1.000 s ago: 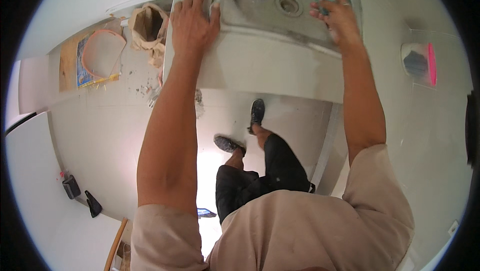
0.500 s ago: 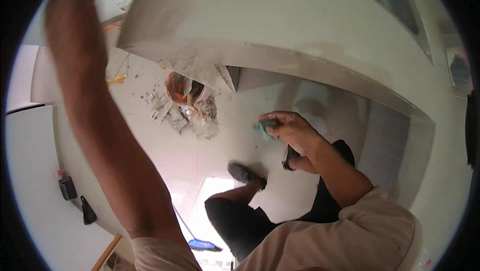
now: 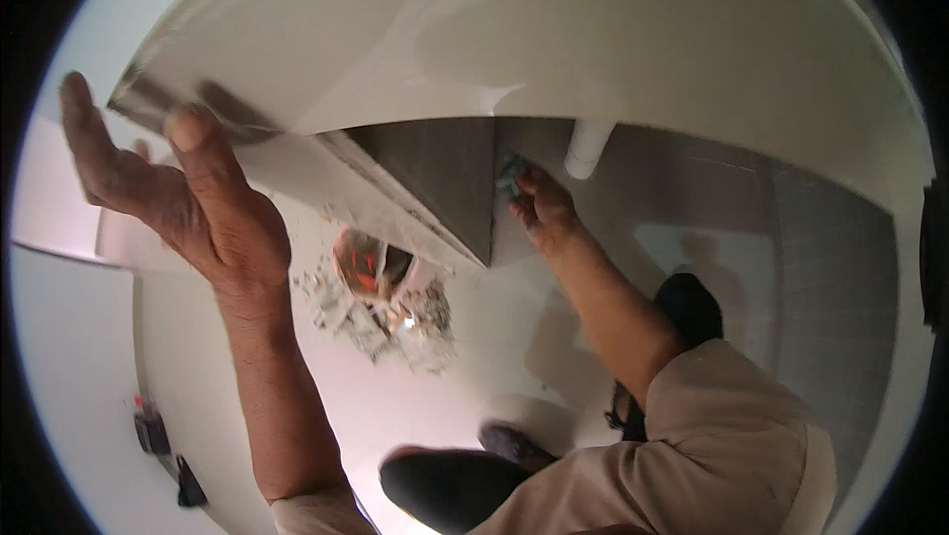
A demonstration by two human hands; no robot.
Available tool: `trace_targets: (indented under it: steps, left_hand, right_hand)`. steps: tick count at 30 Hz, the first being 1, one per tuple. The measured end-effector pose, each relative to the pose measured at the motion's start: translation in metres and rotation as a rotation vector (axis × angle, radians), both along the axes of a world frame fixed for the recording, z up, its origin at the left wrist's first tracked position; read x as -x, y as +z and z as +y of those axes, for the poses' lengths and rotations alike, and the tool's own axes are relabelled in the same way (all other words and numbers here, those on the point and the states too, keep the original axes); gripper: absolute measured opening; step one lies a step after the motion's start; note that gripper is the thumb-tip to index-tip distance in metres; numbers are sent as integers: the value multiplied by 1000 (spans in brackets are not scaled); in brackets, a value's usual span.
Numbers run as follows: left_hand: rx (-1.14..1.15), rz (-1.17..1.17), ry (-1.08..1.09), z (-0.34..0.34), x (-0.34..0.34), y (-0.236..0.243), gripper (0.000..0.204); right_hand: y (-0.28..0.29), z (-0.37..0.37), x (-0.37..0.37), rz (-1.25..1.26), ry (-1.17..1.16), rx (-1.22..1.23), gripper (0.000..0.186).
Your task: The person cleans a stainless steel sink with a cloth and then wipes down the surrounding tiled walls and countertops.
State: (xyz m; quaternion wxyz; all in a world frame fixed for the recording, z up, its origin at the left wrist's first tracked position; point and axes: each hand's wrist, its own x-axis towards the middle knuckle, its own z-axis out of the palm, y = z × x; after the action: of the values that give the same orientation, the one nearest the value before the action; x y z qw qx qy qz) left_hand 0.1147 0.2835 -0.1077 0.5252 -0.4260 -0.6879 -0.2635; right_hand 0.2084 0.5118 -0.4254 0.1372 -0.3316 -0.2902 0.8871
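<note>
My left hand [image 3: 232, 223] is raised at the left, its fingers apart and nothing in it, close to the left corner of the pale counter [image 3: 415, 60]. My right hand [image 3: 547, 207] reaches in under the counter's front edge. Its fingers are closed on a crumpled green cloth [image 3: 510, 177], which is partly hidden by them. The cloth is at the edge of a grey upright panel [image 3: 440, 174] below the counter; whether it touches the panel I cannot tell.
A white pipe [image 3: 590, 149] comes down under the counter, right of my right hand. On the floor stands an orange-red bucket [image 3: 361, 263] with rubble [image 3: 371, 332] heaped beside it. Small black items [image 3: 151, 431] lie at the far left. My feet are below.
My right hand has moved forward under the counter with the green cloth. My left hand has come lower and nearer, with its fingers spread. The view has shifted, showing more under the counter.
</note>
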Motion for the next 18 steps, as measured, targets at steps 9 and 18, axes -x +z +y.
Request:
trace_targets:
  steps: [9,18]
  left_hand:
    - [-88,37,126,-2,-25,-146,66]
    - [212,-386,211,-32,-63,-153,60]
  right_hand:
    - [82,67,100,361,-274,-470,47]
    - [171,109,224,615,-385,-510,38]
